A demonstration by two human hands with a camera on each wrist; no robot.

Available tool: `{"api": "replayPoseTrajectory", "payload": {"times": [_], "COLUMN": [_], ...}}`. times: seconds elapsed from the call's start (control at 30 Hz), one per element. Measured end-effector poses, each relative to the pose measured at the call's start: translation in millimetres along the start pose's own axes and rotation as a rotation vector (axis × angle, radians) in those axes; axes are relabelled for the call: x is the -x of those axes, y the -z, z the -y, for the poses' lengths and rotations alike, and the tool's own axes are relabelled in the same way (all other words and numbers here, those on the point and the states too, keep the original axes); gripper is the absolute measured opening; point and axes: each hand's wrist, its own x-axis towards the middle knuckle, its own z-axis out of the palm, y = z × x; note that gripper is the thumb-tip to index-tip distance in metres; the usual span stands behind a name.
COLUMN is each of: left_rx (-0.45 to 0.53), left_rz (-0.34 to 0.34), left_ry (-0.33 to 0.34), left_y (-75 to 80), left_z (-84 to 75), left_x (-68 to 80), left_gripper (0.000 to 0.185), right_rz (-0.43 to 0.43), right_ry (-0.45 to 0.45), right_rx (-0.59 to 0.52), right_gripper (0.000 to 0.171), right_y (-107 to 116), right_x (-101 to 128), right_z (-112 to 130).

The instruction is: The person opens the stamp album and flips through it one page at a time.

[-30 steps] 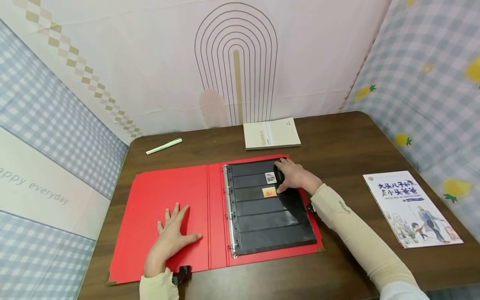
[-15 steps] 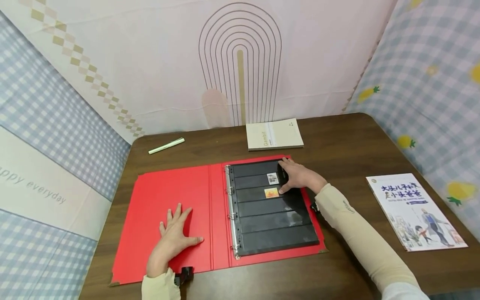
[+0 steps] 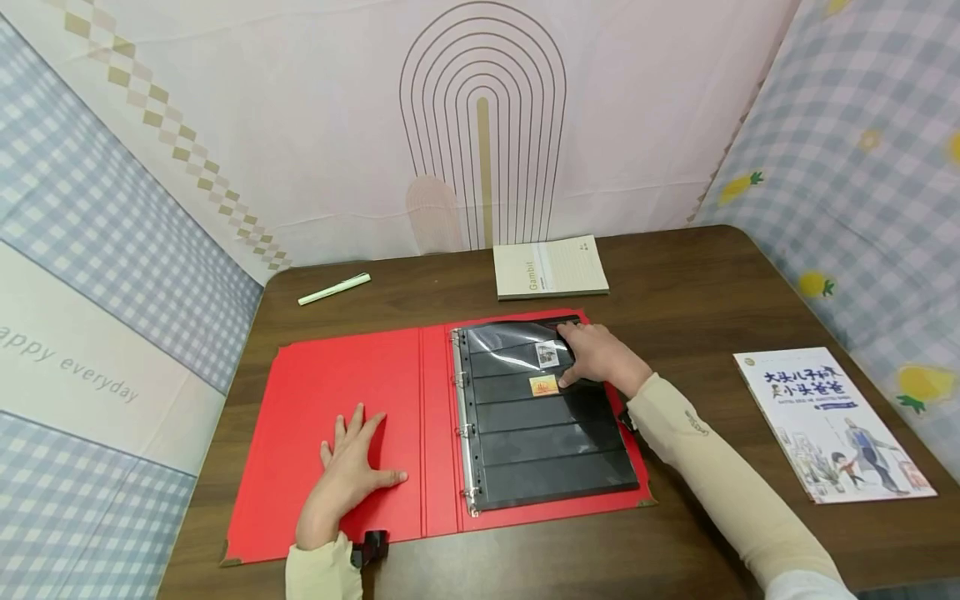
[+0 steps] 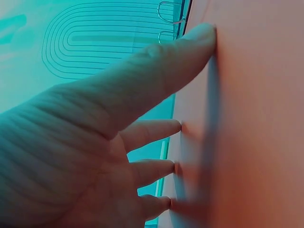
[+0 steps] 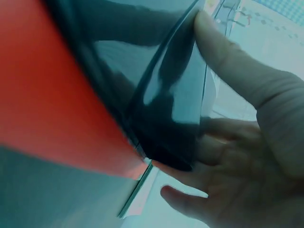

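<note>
On the dark wooden tabletop [image 3: 675, 283], the left hand [image 3: 348, 479] lies spread flat on the smooth red binder [image 3: 330, 392]. The right hand [image 3: 600, 357] pinches the glossy black stamp page [image 3: 547, 450], lifting its top corner.

I see bare table [image 3: 690, 283] right of the red binder [image 3: 330, 417], free passage up to the picture book [image 3: 832, 425]. Behind the binder, the notebook [image 3: 551, 267] and pen [image 3: 333, 288] stand well apart (open gap between them). Fabric walls enclose three sides.
</note>
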Motion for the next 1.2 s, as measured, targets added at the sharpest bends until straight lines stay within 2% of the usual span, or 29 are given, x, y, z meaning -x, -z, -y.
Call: {"api": "replayPoseTrajectory", "payload": {"times": [0.13,0.27,0.43,0.6,0.73,1.1,1.2], "left_rx": [0.001,0.009,0.01,0.01,0.008,0.007,0.007], "left_rz": [0.002,0.002,0.0,-0.008,-0.007,-0.008,-0.007], "left_ry": [0.002,0.013,0.015,0.007,0.011,0.015,0.015], "left_y": [1.2,1.0,-0.4,-0.8,-0.5,-0.5,-0.8], "left_z": [-0.9,-2.7,-1.7,-0.7,-0.6,-1.3,-1.3], "left_x": [-0.2,0.6,2.2,1.5,0.3,-0.2,-0.4], "left_gripper": [0.098,0.099,0.099,0.098,0.097,0.098,0.098], "right_rz": [-0.099,-0.139,-0.138,-0.164,-0.152,-0.124,-0.127], "right_ry": [0.03,0.016,-0.012,-0.015,-0.009,0.119,0.123], "right_rx": [0.037,-0.053,-0.199,-0.286,-0.355,-0.42,-0.447], "right_gripper": [0.096,0.1,0.108,0.111,0.11,0.114,0.116], "right_y": [-1.3,-0.4,0.6,8.4,13.4,6.1,3.4], "right_x": [2.4,6.3,9.6,13.2,17.6,35.1,40.7], "right_z": [3.4,2.5,-1.4,-10.6,-17.4,-28.3,-29.8]}}
